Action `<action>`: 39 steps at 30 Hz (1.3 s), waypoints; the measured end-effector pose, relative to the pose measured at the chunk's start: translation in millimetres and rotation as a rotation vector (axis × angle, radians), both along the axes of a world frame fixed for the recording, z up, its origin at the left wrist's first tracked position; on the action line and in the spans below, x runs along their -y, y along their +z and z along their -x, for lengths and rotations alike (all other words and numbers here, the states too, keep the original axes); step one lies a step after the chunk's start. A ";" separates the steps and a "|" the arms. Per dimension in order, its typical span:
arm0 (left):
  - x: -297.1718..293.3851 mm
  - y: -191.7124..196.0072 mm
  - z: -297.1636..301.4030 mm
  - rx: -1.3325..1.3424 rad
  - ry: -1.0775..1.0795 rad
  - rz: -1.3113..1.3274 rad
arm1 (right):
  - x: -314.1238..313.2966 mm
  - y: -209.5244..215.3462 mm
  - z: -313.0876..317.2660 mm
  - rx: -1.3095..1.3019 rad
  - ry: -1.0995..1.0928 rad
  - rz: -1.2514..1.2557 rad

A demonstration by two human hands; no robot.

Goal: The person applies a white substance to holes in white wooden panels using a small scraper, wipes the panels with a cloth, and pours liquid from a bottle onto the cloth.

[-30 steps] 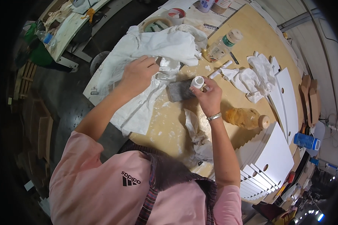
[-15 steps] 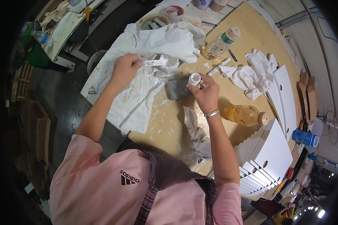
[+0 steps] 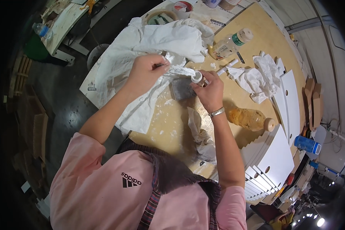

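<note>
- Since one second ago your left hand (image 3: 147, 71) has lifted from the big white cloth (image 3: 142, 57) and now pinches a crumpled fold of it near the small white tube (image 3: 196, 77), while your right hand (image 3: 210, 89) has kept almost the same place.
- Your hands are close together but do not touch each other. The right one is closed around the tube, whose cap end shows above the fingers; the left one is closed on the cloth. Whether the cap is tight I cannot tell.
- Just beside the right hand, a grey block (image 3: 182, 89) lies on the desk (image 3: 257, 42). If you squeeze the tube too hard while wiping, the content could drop on the block or on the desk surface, I think.
- The cloth hangs over the left edge of the desk. Pulling the fold could drag the whole cloth, and with it the roll of tape (image 3: 160, 17) at its far end.
- A crumpled rag (image 3: 201, 134) lies near your right forearm, and the amber bottle (image 3: 251, 119) lies on its side to the right; a wide elbow move may push it to roll toward the white panels (image 3: 272, 153).
- Farther away, a clear bottle (image 3: 228, 44) lies on its side, well apart from both hands.
</note>
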State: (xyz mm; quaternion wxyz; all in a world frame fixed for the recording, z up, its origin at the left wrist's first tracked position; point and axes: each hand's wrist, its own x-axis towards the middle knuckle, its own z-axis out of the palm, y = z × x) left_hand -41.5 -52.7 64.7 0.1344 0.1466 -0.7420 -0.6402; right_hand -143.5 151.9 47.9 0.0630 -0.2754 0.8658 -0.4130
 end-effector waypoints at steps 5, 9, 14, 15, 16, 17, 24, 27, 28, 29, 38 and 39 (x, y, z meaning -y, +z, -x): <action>-16.2 11.8 6.6 -0.224 -0.061 0.630 | -2.6 2.2 -0.4 0.000 0.019 -0.045; -22.4 14.3 10.0 -0.424 -0.147 0.990 | -6.7 1.5 -0.6 -0.024 0.091 -0.108; -27.4 17.4 12.4 -0.443 -0.291 1.087 | -12.0 3.0 2.6 -0.066 0.191 -0.155; -26.8 15.9 13.8 -0.459 -0.305 1.090 | -11.5 4.4 2.5 -0.067 0.211 -0.163; -26.5 14.4 15.4 -0.458 -0.303 1.088 | -11.4 6.2 2.2 -0.067 0.212 -0.165; -26.1 12.9 17.1 -0.476 -0.323 1.048 | -11.4 8.5 1.7 -0.073 0.220 -0.161; -21.7 7.9 24.2 -0.300 -0.488 0.842 | -16.6 4.6 -1.5 -0.085 0.233 -0.121; -22.8 10.8 24.3 -0.200 -0.500 0.666 | -18.7 1.6 -1.7 -0.106 0.244 -0.124; -23.0 12.0 24.3 -0.199 -0.499 0.665 | -19.3 1.7 -1.7 -0.105 0.245 -0.125; -23.2 13.1 24.5 -0.166 -0.511 0.623 | -20.0 2.1 -1.7 -0.110 0.247 -0.103; -12.3 -10.0 26.7 0.081 -0.396 0.170 | -21.3 -0.5 -1.3 -0.101 0.226 -0.071; -11.5 -10.4 27.2 0.197 -0.401 0.052 | -21.2 0.2 -1.4 -0.102 0.219 -0.073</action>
